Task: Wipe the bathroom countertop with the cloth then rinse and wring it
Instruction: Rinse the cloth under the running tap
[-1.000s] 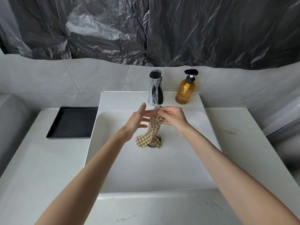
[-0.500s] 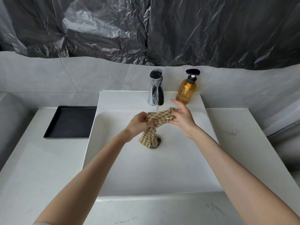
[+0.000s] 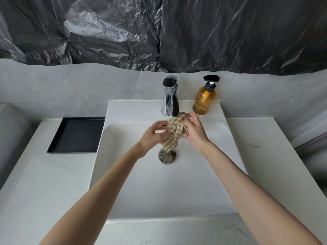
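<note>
**Cloth bunched in both hands under the tap**

The checked cloth (image 3: pixel 175 132) is held over the sink (image 3: pixel 159 191), just below the spout of the chrome tap (image 3: pixel 169 98) and above the drain (image 3: pixel 168 154); it touches neither the basin nor the countertop (image 3: pixel 44 183). The right hand (image 3: pixel 195 133) grasps the upper, wadded part of the cloth, with fingers curled over its top and the thumb side towards the tap. The left hand (image 3: pixel 153 137) closes on the lower part from the other side; its fingers are somewhat blurred, but they wrap the fabric where it narrows. A short tail of cloth hangs free beneath the two hands, pointing down at the drain. Both forearms reach in from the near edge, and the hands meet at the middle of the basin.

An amber soap bottle (image 3: pixel 203 99) with a black pump stands upright on the sink's back ledge, just right of the tap; a black tray (image 3: pixel 77 135) lies on the countertop at the left, touching the sink's side. Crumpled black plastic (image 3: pixel 177 32) covers the wall above the grey tiles (image 3: pixel 88 89).
</note>
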`<state>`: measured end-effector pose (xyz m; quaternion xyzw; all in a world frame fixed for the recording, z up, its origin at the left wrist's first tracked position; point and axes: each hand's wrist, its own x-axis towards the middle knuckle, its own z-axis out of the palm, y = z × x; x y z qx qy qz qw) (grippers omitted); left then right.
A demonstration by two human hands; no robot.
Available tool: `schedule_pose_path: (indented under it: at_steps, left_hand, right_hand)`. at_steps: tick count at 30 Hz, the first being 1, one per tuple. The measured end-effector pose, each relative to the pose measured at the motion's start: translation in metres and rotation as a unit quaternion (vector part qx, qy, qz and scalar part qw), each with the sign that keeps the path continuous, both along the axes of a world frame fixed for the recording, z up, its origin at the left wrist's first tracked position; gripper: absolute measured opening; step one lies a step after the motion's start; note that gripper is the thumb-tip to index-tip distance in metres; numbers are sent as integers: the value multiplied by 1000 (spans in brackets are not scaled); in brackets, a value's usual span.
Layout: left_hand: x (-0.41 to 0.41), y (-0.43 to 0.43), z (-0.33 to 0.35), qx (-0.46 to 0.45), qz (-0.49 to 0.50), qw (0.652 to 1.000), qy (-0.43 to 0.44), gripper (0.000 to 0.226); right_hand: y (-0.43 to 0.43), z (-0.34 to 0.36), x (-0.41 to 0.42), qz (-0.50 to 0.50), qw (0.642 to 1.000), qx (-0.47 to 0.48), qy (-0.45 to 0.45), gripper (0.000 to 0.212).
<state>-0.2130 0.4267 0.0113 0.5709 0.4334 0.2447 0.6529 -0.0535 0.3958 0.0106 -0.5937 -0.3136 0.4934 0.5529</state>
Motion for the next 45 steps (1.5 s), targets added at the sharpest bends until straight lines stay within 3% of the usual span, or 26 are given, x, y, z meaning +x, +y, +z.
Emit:
schedule_pose_path:
  at_steps: [3, 9, 11, 16, 19, 23, 29, 36, 41, 45]
  left_hand:
    - [2, -12, -9, -15, -18, 1000, 17, 23]
    - [8, -11, -8, -84, 134, 982, -104, 24]
    - [9, -7, -3, -81, 130, 980, -125, 26]
    - [9, -9, -1, -98, 68, 986, -118, 29]
    - [9, -9, -4, -81, 135, 982, -109, 27]
    - [4, -5, -4, -30, 179, 982, -56, 24]
    - [1, 0, -8, -5, 164, 986, -24, 11]
    - [0, 4, -12, -10, 158, 987, -14, 2]
    - [1, 7, -9, -20, 126, 991, -44, 22]
    - [3, 9, -2, -7, 15, 1000, 24, 20]
  right_hand:
    - [1, 1, -3, -11, 993, 11, 115, 25]
    - [0, -5, -8, 16, 998, 1, 62, 30]
    - [0, -10, -15, 52, 996, -5, 69, 26]
    - [2, -19, -38, 23, 998, -28, 44, 36]
    - [7, -17, -47, -45, 996, -61, 41, 26]
    - [14, -6, -44, -92, 981, -123, 115, 30]
    - [22, -1, -53, -86, 983, -155, 40, 28]
    - [28, -3, -46, 14, 978, -139, -156, 43]
    - [15, 12, -19, 143, 974, -172, 19, 39]
    - [2, 19, -2, 239, 956, -162, 43, 36]
